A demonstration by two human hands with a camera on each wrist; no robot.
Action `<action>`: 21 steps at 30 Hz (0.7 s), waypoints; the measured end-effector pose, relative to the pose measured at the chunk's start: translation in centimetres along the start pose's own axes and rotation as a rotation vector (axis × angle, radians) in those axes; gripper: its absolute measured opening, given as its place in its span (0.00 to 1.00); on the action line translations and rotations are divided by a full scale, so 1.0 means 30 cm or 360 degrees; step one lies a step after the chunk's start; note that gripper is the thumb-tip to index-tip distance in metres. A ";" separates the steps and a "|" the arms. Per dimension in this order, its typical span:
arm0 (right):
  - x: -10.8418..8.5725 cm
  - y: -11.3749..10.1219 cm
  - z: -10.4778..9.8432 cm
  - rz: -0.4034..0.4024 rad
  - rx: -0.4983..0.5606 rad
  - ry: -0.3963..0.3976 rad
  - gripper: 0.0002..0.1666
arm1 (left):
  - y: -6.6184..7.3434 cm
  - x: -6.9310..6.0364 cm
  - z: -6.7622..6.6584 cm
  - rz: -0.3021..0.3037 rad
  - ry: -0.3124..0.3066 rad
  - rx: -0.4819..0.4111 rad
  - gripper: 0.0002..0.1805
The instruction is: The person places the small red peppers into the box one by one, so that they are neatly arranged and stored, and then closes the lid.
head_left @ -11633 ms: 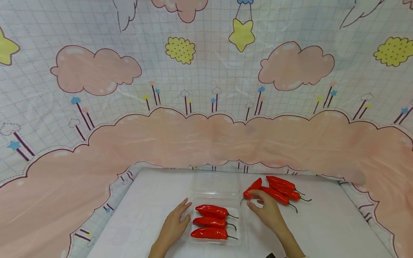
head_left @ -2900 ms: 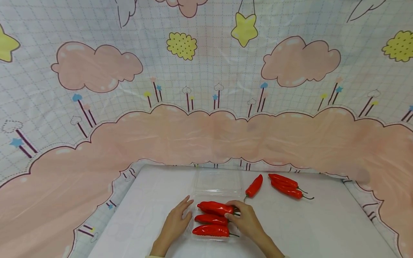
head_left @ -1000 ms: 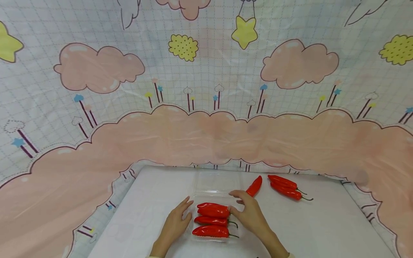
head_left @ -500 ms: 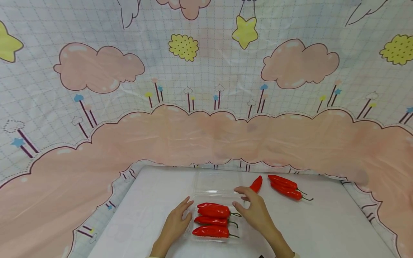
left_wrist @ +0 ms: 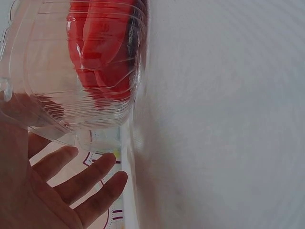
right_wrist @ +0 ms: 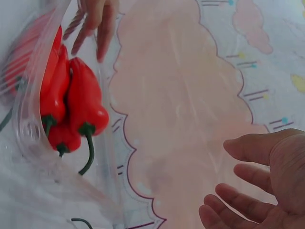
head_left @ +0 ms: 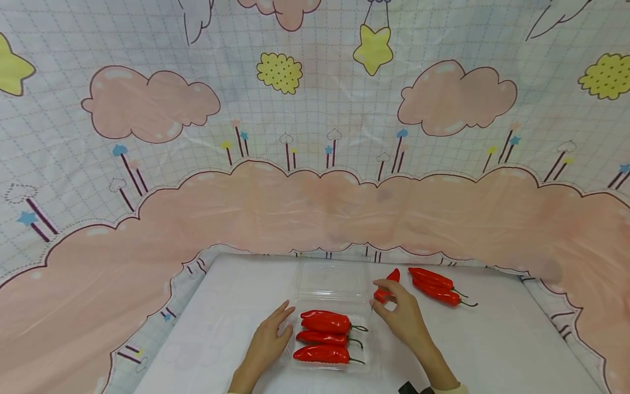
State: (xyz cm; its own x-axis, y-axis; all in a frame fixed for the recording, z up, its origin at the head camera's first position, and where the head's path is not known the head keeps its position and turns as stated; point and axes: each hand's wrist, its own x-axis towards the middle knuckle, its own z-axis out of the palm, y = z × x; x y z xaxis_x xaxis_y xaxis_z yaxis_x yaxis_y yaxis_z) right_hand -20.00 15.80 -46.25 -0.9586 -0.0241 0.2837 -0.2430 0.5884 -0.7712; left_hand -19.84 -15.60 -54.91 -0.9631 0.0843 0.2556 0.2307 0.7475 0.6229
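Observation:
A clear plastic clamshell box (head_left: 330, 299) lies with its lid (head_left: 330, 278) folded back. Several red chili peppers (head_left: 322, 354) are in its base, stems to the right; in the right wrist view these peppers (right_wrist: 88, 100) lie heaped. At the box's left side is my left hand (head_left: 266, 339), fingers extended; in the left wrist view this hand (left_wrist: 62, 191) is beside the box wall, holding no pepper. My right hand (head_left: 404, 314) hovers by a loose red pepper (head_left: 393, 276), partly covering it. In the right wrist view that hand (right_wrist: 257, 186) has nothing between spread fingers.
Two more red peppers (head_left: 435, 286) lie side by side at the back right of the white table (head_left: 197, 334). Behind the table hangs a cloud-patterned cloth (head_left: 315, 213). A small black object (head_left: 407, 388) shows near the right wrist.
Earlier, my right hand laid a pepper from the right-hand group on those in the box. It then let go and moved right to the single loose pepper. My left hand stayed by the box.

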 end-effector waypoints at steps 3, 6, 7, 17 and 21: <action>0.009 0.019 -0.010 0.0035 -0.0011 0.0000 0.27 | 0.000 0.001 -0.001 -0.0001 -0.0001 0.0001 0.23; 0.020 0.039 -0.015 0.0074 -0.0004 -0.0011 0.28 | 0.001 0.000 -0.002 0.0002 0.0001 0.0002 0.23; 0.023 0.046 -0.016 0.0085 -0.0003 -0.0014 0.28 | 0.001 0.000 -0.003 0.0000 0.0002 -0.0001 0.23; 0.049 0.120 -0.010 0.0153 0.0080 0.0021 0.27 | 0.005 -0.002 -0.004 -0.0009 0.0000 -0.0006 0.23; 0.057 0.149 -0.006 0.0201 0.0072 0.0023 0.27 | 0.005 -0.003 -0.003 -0.0017 -0.0007 -0.0009 0.23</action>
State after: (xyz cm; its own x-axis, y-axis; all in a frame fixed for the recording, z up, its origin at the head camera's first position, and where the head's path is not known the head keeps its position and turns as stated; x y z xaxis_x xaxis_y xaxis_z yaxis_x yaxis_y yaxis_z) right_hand -22.69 18.55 -49.11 -0.9798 0.0597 0.1907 -0.1273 0.5487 -0.8262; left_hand -19.72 -15.55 -54.78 -0.9662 0.0790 0.2455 0.2210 0.7445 0.6300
